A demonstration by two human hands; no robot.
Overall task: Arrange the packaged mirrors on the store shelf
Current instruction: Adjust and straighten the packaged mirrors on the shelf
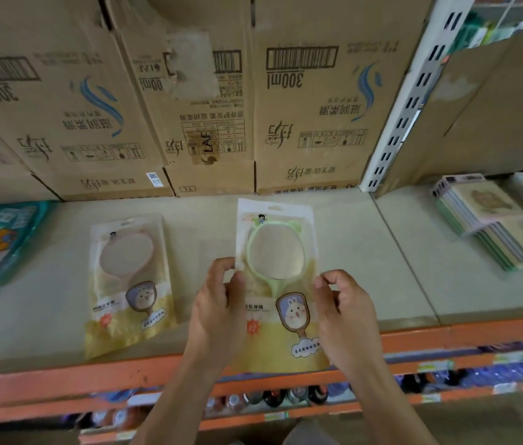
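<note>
On the shelf [366, 252], left hand [218, 303] and right hand [343, 309] pinch a pouch [273, 342] containing a green mirror [274, 252].

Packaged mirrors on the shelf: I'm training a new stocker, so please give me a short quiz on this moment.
1. True or false: the pink mirror pack lies left of the green mirror pack.
2. Of the left hand and the right hand, which hold the green mirror pack? A left only, B right only, C both.
3. Fill in: behind the packs on the shelf stand cardboard ____.
Key: 1 true; 2 C; 3 boxes.
</note>
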